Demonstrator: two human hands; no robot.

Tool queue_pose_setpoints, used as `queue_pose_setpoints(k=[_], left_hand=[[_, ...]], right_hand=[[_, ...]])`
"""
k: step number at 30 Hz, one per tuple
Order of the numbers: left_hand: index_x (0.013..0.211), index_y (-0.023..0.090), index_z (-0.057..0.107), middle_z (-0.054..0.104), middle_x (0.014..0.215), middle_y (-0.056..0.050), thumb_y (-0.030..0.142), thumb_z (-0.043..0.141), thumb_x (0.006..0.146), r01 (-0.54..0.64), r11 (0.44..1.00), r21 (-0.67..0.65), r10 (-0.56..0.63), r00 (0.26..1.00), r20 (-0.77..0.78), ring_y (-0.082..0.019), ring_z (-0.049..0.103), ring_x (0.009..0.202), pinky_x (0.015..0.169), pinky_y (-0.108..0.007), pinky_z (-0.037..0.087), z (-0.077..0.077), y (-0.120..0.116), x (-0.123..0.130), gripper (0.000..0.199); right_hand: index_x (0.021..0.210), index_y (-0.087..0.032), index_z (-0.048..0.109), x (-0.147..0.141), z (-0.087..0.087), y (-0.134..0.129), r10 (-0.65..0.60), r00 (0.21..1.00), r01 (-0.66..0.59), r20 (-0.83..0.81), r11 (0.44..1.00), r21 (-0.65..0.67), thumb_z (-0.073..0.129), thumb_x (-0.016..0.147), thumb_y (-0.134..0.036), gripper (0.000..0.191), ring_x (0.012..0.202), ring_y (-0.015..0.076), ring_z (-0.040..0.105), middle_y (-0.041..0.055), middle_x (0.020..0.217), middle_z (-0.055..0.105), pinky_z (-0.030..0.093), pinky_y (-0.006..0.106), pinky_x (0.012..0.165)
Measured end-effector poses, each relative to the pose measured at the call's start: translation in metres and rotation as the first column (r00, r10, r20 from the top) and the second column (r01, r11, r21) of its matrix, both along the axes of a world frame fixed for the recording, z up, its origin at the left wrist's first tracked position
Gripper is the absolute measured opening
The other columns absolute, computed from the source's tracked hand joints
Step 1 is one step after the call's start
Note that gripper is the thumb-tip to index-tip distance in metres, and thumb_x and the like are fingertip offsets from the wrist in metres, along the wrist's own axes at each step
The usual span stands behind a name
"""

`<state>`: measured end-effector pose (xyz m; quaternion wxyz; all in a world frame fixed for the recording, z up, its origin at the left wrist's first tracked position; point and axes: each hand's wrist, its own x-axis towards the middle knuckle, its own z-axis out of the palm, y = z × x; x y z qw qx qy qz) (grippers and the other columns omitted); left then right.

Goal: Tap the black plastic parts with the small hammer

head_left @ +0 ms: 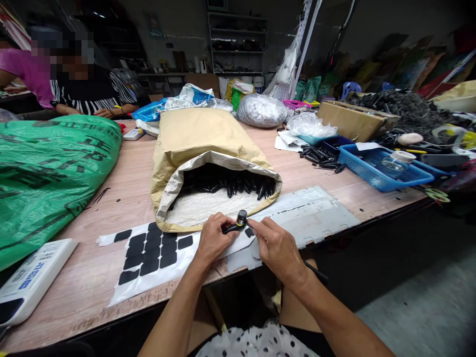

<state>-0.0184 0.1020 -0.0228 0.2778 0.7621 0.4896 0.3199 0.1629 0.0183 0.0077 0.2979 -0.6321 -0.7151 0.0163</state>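
Observation:
My left hand [215, 237] is closed round a black handle-like part [241, 218] with a silver and black round head and a thin yellow ring. My right hand [273, 243] pinches at the right side of that part, its thumb and forefinger pressed together near the head. Just behind the hands lies a tan paper sack [211, 129], its open mouth facing me, with many black parts [245, 186] inside. On the left, a white sheet [115, 295] bears rows of black rounded-square stickers [148, 248]. A grey board [316, 213] lies under and right of my hands.
A green woven bag [55, 173] and a white power strip [37, 277] occupy the left. At right are a blue basket [386, 181], loose black parts [320, 156] and a cardboard box [349, 119]. A person [89, 91] sits across the table, beside another in pink.

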Motion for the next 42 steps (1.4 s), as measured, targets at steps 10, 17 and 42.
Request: queue_pose_setpoints(k=[10,17,42], left_hand=[[0.085,0.024,0.074,0.066,0.085,-0.001,0.022,0.072,0.074,0.005,1.000,-0.004,-0.005,1.000,-0.006,-0.023,0.060,0.088,0.082,-0.036,0.047,0.005,-0.002,-0.001,0.011],[0.088,0.024,0.076,0.066,0.086,-0.002,0.028,0.067,0.082,0.028,0.999,-0.018,-0.028,1.000,0.003,-0.023,0.060,0.090,0.082,-0.036,0.045,0.005,-0.002,-0.003,0.011],[0.084,0.022,0.065,0.060,0.087,-0.003,0.038,0.042,0.102,0.096,0.995,-0.006,-0.096,0.994,-0.052,-0.022,0.052,0.088,0.083,-0.038,0.038,0.000,-0.001,-0.007,0.034]], right_hand=[[0.127,-0.029,0.067,0.025,0.002,0.010,-0.112,0.992,0.116,-0.064,0.991,0.065,0.047,0.098,-0.020,0.036,0.087,0.0170,0.065,0.0036,0.098,0.069,0.047,0.024,0.076],[0.124,-0.029,0.069,0.040,-0.013,0.013,-0.187,0.978,0.189,-0.090,0.982,0.019,0.049,0.098,-0.023,0.033,0.089,0.0177,0.067,0.0028,0.098,0.070,0.047,0.026,0.076],[0.114,-0.025,0.072,0.036,-0.034,0.037,-0.232,0.957,0.220,0.176,0.971,0.090,0.053,0.096,-0.018,0.027,0.086,0.0206,0.057,0.0057,0.091,0.066,0.038,0.032,0.075]])
